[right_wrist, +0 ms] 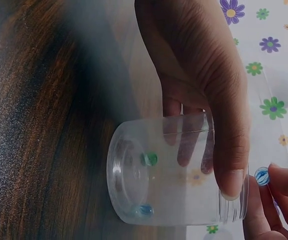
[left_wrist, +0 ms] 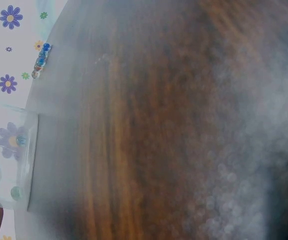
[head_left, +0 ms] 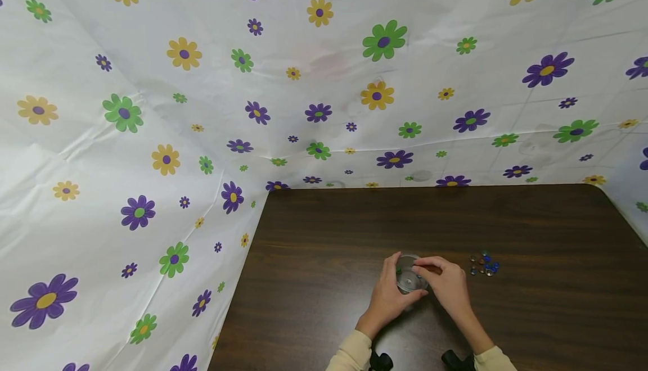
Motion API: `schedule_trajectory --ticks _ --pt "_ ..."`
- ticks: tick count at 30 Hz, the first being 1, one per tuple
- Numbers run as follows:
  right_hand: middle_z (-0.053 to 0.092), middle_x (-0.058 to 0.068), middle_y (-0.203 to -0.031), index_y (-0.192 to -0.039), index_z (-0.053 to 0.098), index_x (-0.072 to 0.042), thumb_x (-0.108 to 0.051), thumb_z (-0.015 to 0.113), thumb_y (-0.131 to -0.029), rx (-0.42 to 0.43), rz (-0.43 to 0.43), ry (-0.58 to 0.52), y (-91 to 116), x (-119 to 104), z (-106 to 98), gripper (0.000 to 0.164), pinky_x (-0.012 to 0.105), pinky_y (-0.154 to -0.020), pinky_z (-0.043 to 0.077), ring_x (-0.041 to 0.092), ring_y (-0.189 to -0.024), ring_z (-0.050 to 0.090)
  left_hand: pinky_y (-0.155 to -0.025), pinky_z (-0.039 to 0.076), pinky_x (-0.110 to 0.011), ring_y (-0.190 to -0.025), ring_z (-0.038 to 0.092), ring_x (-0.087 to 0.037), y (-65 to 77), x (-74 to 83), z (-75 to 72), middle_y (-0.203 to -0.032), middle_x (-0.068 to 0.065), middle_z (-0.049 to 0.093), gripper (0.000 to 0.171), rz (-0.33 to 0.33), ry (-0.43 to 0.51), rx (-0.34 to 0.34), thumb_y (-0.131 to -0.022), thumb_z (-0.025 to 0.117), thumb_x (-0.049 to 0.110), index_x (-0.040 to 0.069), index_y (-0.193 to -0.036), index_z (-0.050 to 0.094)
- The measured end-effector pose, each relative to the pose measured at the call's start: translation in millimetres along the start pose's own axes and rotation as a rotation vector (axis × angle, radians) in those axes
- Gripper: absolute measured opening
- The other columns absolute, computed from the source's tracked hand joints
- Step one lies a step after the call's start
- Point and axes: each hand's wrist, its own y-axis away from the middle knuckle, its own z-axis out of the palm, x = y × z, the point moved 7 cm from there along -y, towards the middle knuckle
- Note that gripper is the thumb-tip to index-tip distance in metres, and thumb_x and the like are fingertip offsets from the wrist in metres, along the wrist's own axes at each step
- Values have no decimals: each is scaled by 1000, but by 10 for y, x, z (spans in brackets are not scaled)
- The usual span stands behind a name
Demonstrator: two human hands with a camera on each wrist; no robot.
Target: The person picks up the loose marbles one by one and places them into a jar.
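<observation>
A clear plastic jar (head_left: pixel 408 283) stands upright on the table, its threaded mouth open. My left hand (head_left: pixel 388 297) grips it around the side, thumb and fingers spread about the wall near the rim. Over the mouth, my right hand (head_left: pixel 448 288) pinches a clear glass marble with blue swirls (right_wrist: pixel 262 176) between thumb and finger. Inside the jar, at the bottom, lie a green marble (right_wrist: pixel 149 159) and a blue one (right_wrist: pixel 144 209). In the left wrist view, only part of the jar (left_wrist: pixel 31 160) and a fingertip show at the edge.
To the right of the jar, several loose marbles (head_left: pixel 489 268), blue, clear and brownish, lie in a cluster on the dark wooden table (head_left: pixel 314 247). A white flowered sheet (head_left: pixel 283 90) hangs behind the table and along its left side.
</observation>
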Motion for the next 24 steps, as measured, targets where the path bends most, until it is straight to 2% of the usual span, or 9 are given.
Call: schedule_trajectory --ticks 24 --pt "77 9 -99 -101 80 -4 -9 80 -91 5 -11 2 18 -13 10 11 16 -72 51 0 -82 68 -103 48 -41 -134 52 -26 5 -1 -11 -154 -4 44 93 16 -6 5 -89 82 42 7 -159 31"
